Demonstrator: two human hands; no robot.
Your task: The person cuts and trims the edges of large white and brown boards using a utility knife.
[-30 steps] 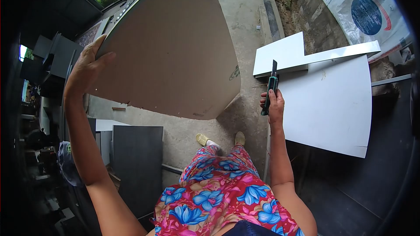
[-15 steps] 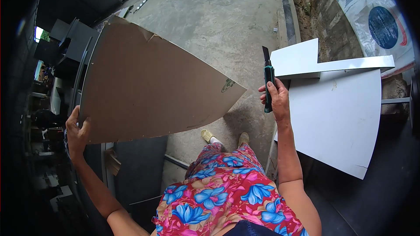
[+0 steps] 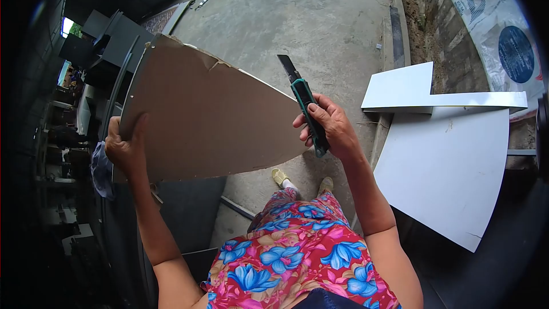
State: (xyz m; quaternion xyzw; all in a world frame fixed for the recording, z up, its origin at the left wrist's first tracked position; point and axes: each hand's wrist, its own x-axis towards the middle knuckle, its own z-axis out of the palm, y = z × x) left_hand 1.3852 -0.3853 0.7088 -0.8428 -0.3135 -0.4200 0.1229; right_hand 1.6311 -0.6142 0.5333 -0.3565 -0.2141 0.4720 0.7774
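A large brown board (image 3: 200, 114) with a curved lower edge is tilted up at the left, its top edge pale and ragged. My left hand (image 3: 128, 143) grips its left edge, with the thumb on the brown face. In my right hand (image 3: 331, 123) is a green and black utility knife (image 3: 309, 114), its dark blade extended and pointing up and left. The knife stands near the board's right corner and overlaps it in view. Whether the two touch, I cannot tell.
White panels (image 3: 446, 160) lie at the right, a narrow strip (image 3: 477, 100) across them. Beyond them are a block wall (image 3: 457, 51) and a printed plastic sheet (image 3: 492, 17). Dark furniture parts (image 3: 123, 40) stand at the left. Concrete floor (image 3: 274, 11) stretches ahead.
My right hand has moved left with the knife, toward the board, and the blade tilts further left. My left hand sits slightly higher and further right in view.
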